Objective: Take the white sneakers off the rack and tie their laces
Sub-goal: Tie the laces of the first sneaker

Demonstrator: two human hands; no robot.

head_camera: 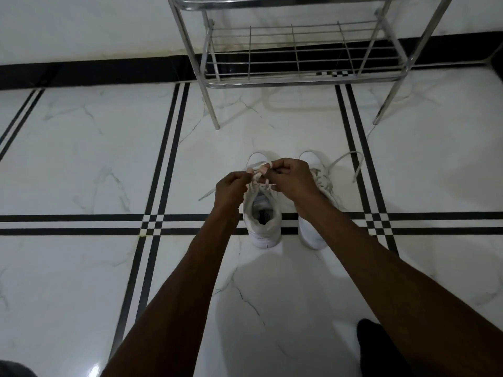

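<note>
White marble floor (81, 159) carries two white sneakers off the steel wire rack (296, 63) at twelve o'clock. Left hand (230, 190) and right hand (291, 180) each pinch the left white sneaker's (262, 221) flat white lace (258, 172), evidently forming a bow; the right white sneaker (315, 235) lies untied.

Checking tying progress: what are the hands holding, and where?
Both the left hand and right hand pinch the left sneaker's laces in a fingertip grip, above its tongue.

Both sneakers (262, 221) are white, with off-white laces (344, 159). The floor (81, 159) is white grey-veined marble crossed by paired black stripes. The shoe rack (296, 63) is silver metal.
</note>
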